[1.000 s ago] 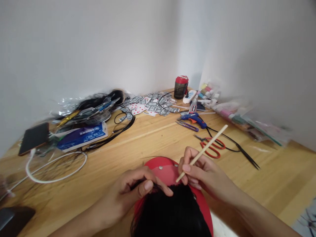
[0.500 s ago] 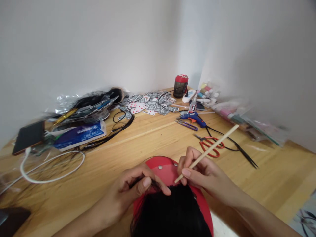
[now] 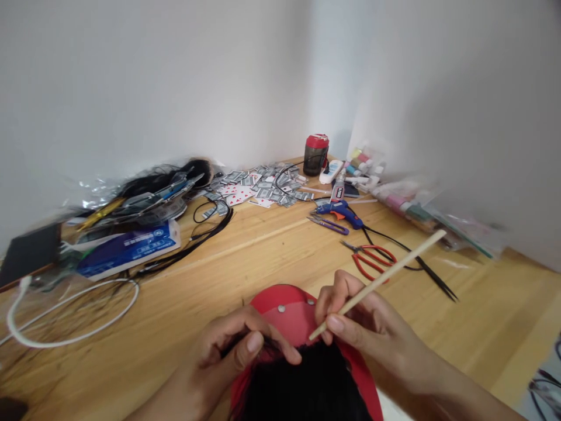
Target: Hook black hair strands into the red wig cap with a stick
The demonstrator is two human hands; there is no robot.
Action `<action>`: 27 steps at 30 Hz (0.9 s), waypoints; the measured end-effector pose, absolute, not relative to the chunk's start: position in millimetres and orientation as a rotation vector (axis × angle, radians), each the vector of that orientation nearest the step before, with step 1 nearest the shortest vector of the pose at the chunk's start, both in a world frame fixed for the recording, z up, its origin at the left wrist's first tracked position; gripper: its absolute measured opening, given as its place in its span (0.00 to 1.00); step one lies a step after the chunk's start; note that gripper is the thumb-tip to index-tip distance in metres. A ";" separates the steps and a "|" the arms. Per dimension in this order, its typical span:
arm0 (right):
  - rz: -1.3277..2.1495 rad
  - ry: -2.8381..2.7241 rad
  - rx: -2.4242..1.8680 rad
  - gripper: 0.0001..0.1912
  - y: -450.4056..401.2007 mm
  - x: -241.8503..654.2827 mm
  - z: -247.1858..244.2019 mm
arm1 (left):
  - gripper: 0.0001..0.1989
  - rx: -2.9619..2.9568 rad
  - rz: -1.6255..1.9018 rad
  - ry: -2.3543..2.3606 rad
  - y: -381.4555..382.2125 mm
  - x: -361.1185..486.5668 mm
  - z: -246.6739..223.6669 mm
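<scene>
A red rounded form (image 3: 293, 320) with metal studs stands at the bottom centre, with black hair (image 3: 307, 386) lying over its near part. My left hand (image 3: 245, 345) pinches a dark strand between thumb and fingers at the upper left edge of the hair, its index finger resting on the hair. My right hand (image 3: 359, 316) is closed round a pale wooden stick (image 3: 385, 275). The stick slants up to the right, and its lower tip is just above the hair's top edge.
Orange-handled scissors (image 3: 372, 260), black tweezers (image 3: 438, 280), purple snips (image 3: 328, 224) and a blue glue gun (image 3: 339, 213) lie to the right. Playing cards (image 3: 263, 186) and a red-lidded jar (image 3: 316, 155) are behind. A blue packet (image 3: 131, 248), phone (image 3: 30, 254) and white cable (image 3: 79, 339) are at left.
The view has shifted slightly, so the red form and both hands appear a little lower. The stick's upper end has moved right and leans flatter. Both hands keep their holds.
</scene>
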State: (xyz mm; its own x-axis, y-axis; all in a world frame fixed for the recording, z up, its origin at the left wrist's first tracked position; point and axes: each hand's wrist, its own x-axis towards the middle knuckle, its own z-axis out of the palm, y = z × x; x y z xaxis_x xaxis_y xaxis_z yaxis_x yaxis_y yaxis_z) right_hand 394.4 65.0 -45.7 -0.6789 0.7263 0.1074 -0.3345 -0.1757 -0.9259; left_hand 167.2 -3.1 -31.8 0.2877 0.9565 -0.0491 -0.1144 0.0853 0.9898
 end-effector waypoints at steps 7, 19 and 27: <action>1.882 -1.291 -0.578 0.11 61.4 390.1 -46.4 | 0.12 1.152 1.018 0.932 -3.6 167.9 -32.2; 1.812 -1.402 -0.509 0.09 61.5 392.6 -45.5 | 0.12 1.136 1.021 0.909 -3.1 165.7 -38.0; 1.722 -1.505 -0.486 0.07 62.1 396.1 -45.6 | 0.12 1.187 1.025 0.893 -2.9 166.2 -38.1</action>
State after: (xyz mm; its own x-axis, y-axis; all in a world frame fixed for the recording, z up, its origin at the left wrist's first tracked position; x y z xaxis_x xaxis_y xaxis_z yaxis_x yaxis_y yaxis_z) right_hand 396.1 62.1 -45.6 -0.6209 0.7570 0.2037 -0.3034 0.0075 -0.9528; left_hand 166.2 -2.9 -38.1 0.3008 0.9535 -0.0212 -0.1517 0.0697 0.9860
